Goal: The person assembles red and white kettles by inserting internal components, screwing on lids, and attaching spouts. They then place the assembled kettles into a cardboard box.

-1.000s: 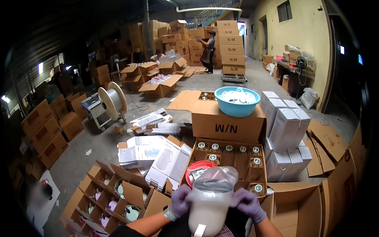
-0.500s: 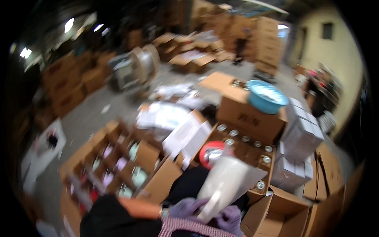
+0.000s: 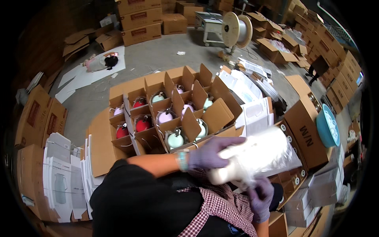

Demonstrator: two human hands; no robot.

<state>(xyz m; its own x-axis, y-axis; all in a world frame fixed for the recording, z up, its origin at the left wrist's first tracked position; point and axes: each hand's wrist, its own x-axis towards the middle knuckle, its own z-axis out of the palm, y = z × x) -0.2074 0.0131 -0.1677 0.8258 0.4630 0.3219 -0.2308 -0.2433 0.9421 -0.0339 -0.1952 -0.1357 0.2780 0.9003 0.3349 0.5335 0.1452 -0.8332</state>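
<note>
A white jug [image 3: 258, 152] in a clear plastic bag [image 3: 282, 164] lies tilted across in front of my body. My left hand [image 3: 211, 152], in a purple glove, is closed around one end of it. Below the jug, my right hand [image 3: 261, 199], also gloved in purple, has its fingers bent together at the bag's loose edge. Just beyond my left forearm stands an open carton [image 3: 100, 144] with cardboard dividers. Its cells hold several bagged jugs: a red jug [image 3: 143, 124], a mint jug [image 3: 175, 139] and a lilac jug [image 3: 165, 116] among them.
On the right an open carton [image 3: 302, 132] bears a blue basin [image 3: 327, 126]. Flattened printed boxes [image 3: 59, 177] stand at the left. Farther off are a cable reel [image 3: 233, 29], stacked cartons [image 3: 141, 19], a person on white sheets [image 3: 98, 63] and another person [image 3: 318, 69].
My view has swung left, bringing the divided carton to the middle. The bagged jug has tipped from leaning upright to lying nearly sideways. My hands have moved apart along it.
</note>
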